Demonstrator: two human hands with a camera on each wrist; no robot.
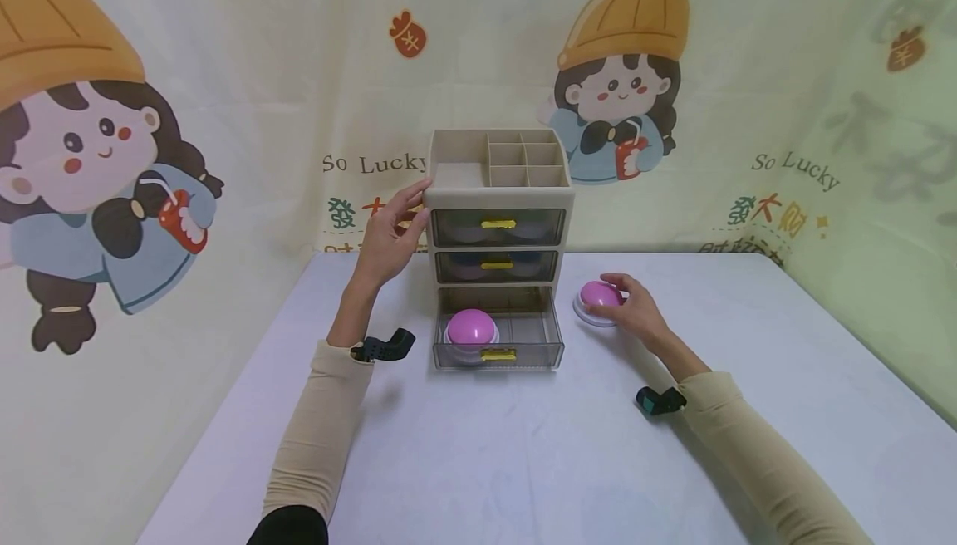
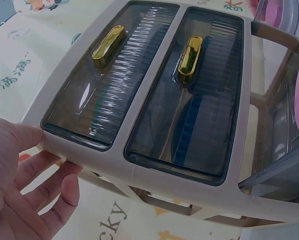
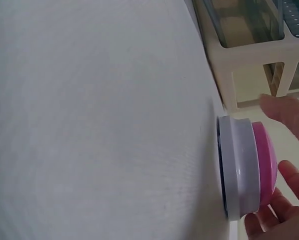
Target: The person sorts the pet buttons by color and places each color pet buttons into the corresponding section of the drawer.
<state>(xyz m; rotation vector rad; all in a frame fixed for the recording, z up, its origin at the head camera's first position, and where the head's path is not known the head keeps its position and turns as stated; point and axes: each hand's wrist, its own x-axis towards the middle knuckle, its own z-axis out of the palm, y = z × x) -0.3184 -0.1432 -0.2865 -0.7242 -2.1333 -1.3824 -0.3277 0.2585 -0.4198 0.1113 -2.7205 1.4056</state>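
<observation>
A beige desktop drawer organizer (image 1: 561, 200) stands on the table with its bottom drawer (image 1: 534, 354) pulled out. Inside that drawer, on its left side, sits a push button (image 1: 472, 326) with a pink dome and white base. My left hand (image 1: 390, 233) touches the organizer's upper left edge, thumb at the front corner and fingers along the side. To the right, a second pink push button (image 1: 596, 296) rests on the table. My right hand (image 1: 635, 306) is around it, with thumb and fingers spread; the right wrist view shows the thumb (image 3: 284, 110) apart from the dome.
Two upper drawers with yellow handles, the top one (image 1: 463, 228) and the middle one (image 1: 459, 267), are closed. Open compartments (image 1: 527, 154) top the organizer. A white cloth covers the table (image 1: 478, 454), and a printed curtain (image 1: 478, 71) hangs behind.
</observation>
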